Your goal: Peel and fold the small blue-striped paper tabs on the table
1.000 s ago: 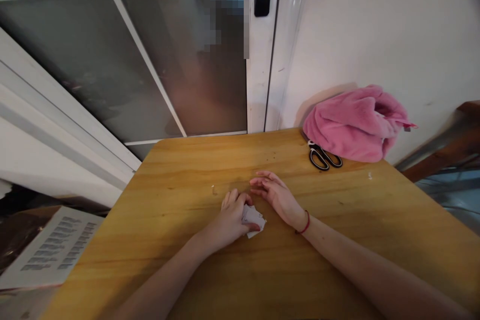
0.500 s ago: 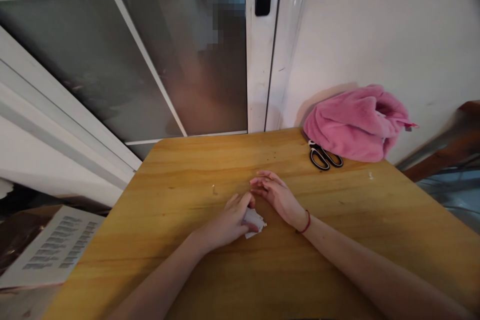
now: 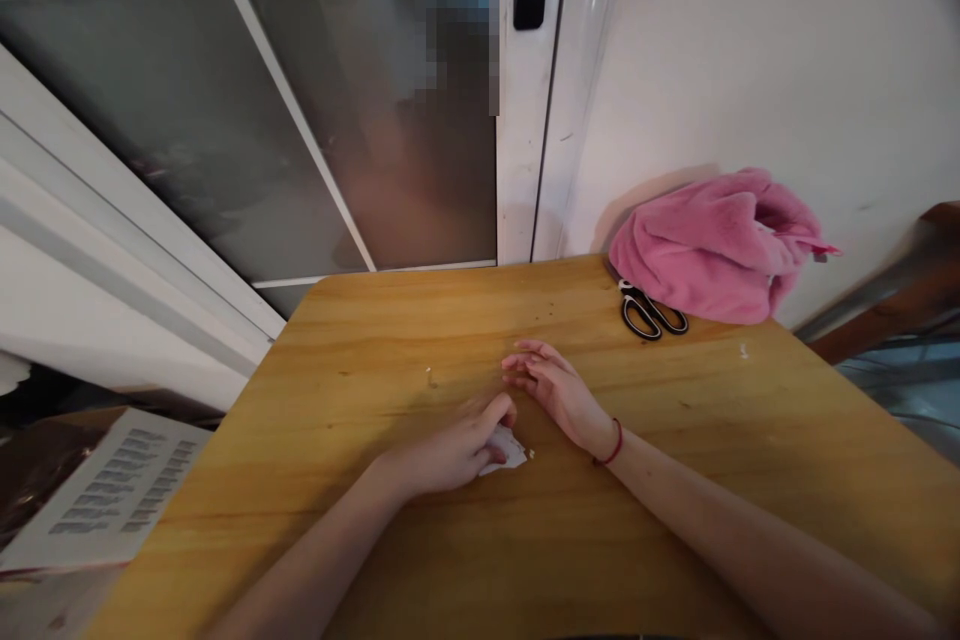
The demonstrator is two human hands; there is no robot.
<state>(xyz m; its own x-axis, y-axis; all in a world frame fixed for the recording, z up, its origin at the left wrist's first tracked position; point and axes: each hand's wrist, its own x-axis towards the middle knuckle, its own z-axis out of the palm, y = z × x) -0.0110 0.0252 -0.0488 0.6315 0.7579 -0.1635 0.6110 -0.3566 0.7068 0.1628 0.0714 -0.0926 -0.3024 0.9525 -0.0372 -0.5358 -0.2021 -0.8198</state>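
Observation:
My left hand is curled over a small wad of white paper near the middle of the table, thumb on top and fingers bent round its far side. The paper has ragged edges and looks layered; part of it is covered by the hand. A tiny pale scrap lies just off its right edge. To the right, my right hand rests on its side with fingers loosely spread and nothing in them. A thin red cord circles that wrist.
Black-handled scissors lie at the back right, partly under a pink plush cloth against the wall. Small bits dot the wooden table. A glazed door stands behind it. A printed carton sits low at the left.
My left hand has shifted slightly left and toward me with the paper, leaving the tiny scrap apart from it. My right hand has stayed nearly still.

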